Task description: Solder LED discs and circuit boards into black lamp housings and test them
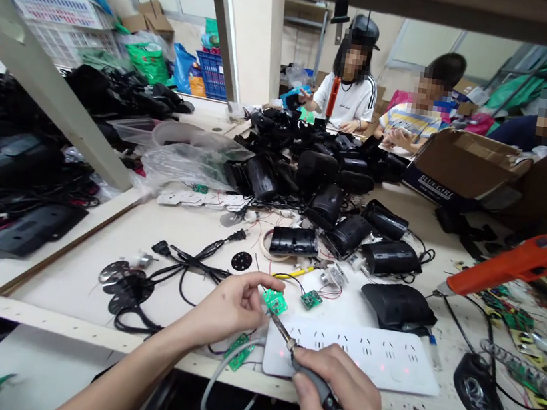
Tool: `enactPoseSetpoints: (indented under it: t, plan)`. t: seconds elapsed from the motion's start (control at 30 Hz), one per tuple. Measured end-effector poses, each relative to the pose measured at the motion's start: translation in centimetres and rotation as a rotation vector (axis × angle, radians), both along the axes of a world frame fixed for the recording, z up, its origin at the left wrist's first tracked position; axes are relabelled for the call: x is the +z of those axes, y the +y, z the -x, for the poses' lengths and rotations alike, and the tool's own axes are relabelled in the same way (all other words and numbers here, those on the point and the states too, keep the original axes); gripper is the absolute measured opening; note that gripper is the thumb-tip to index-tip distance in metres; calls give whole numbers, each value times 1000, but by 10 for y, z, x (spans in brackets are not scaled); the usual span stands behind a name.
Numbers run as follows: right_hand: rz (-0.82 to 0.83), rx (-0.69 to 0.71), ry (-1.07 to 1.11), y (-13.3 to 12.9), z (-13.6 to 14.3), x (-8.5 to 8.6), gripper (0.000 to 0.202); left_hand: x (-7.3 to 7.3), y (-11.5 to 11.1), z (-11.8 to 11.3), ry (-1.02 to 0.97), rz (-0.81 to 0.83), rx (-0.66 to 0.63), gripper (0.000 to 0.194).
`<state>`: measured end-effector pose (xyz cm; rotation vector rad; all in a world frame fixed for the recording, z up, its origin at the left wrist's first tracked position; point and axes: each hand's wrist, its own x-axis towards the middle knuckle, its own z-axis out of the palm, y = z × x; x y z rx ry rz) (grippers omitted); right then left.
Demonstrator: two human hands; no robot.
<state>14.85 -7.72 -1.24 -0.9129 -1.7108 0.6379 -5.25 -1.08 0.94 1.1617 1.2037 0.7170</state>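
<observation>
My left hand pinches a small green circuit board between thumb and fingers, just above the table's front part. My right hand is closed around the grey and black handle of a soldering iron. The iron's metal tip points up and left and reaches the lower edge of the board; whether it touches cannot be made out. Under the iron lies a white power strip with small red lights. Another green board with thin wires rests to the right of the held one.
Black plastic housings are heaped behind the hands. Black cables lie at left. An orange glue gun stands tilted at right, near an open cardboard box. Several people sit across the table. A shelf beam crosses the top.
</observation>
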Motion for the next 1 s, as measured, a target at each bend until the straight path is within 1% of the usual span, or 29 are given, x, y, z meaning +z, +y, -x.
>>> enactPoseSetpoints:
  t: [0.07,0.17,0.33,0.6,0.7,0.73,0.8,0.9,0.97,1.0]
  plan:
    - [7,7,8,0,-1,2,24,-1,1,0,0,-7,8,52]
    - [-2,-19,18,-2,-2,4,25,-1,3,1,18,-14,18,55]
    - [-13,-34,8,-2,-3,3,23,0,5,1,18,-1,24,56]
    - [-19,-14,11,0,-2,-1,22,0,4,1,-12,6,-8,58]
    - [-20,-34,26,-1,-1,1,20,-3,8,6,-7,-39,-39,57]
    - [-19,-55,33,-2,-1,3,19,-4,10,8,16,-85,-41,56]
    - [-15,-103,44,-4,-2,6,18,-6,16,15,110,-241,-3,50]
    - [-6,-129,39,-6,-6,9,18,-5,21,24,363,-494,107,43]
    - [6,-118,31,-7,-8,9,19,-1,18,29,554,-561,158,38]
    - [11,-113,25,-7,-9,9,19,2,16,30,638,-562,148,33]
